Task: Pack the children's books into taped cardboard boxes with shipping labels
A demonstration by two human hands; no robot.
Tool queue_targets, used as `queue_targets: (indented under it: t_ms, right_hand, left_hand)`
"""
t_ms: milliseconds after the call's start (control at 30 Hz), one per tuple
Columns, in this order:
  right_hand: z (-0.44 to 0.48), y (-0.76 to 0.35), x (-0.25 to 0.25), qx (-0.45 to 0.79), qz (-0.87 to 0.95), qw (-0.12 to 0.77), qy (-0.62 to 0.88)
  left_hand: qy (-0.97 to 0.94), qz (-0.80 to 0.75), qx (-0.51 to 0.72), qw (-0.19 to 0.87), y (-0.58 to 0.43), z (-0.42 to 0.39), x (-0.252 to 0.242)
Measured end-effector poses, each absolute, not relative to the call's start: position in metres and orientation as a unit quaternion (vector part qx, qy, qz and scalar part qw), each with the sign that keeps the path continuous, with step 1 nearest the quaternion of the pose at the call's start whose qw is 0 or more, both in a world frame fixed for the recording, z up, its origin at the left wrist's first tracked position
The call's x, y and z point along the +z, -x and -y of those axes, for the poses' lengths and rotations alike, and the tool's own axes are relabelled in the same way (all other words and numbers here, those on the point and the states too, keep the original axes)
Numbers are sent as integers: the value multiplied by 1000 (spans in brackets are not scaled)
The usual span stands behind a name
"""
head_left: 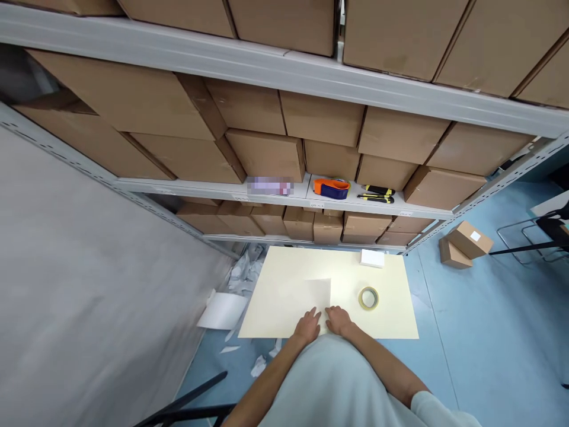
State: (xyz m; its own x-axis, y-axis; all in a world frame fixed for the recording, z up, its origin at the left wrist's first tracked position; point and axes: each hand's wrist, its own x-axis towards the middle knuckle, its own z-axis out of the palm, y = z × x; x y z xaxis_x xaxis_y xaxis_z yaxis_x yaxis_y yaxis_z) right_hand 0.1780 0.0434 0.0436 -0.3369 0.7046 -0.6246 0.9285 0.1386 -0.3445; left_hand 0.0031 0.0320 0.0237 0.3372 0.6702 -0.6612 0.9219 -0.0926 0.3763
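Observation:
A thin white sheet of paper (318,292) lies on the pale cream tabletop (284,264), close to its near edge. My left hand (307,326) rests on the sheet, palm down, its fingers apart. At the sheet's right edge is my right hand (338,320), with fingers bent and closed on the paper's margin. A roll of clear yellowish tape (368,298) lies flat to the right of my hands. Near the table's far edge sits a small stack of white paper or a white box (372,258); which one, I cannot tell.
Metal shelves (284,59) full of cardboard boxes (331,160) rise behind the table. One shelf holds an orange and blue tape dispenser (331,188) and yellow-black utility knives (377,194). Crumpled paper (243,273) lies left, by the wall. Two cartons (466,244) stand on the right floor.

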Motion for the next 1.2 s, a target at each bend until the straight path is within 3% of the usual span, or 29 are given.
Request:
queue_targets:
  t_ms: [600,1200]
  right_hand:
    - [-43,-160,49,-345,-696,248,-579]
    - [-52,-154,63,-367,-688,243,-577]
  left_hand:
    - [-722,-511,-203,420,0,-50,26]
    - [-719,-522,-175,424,2,-51,31]
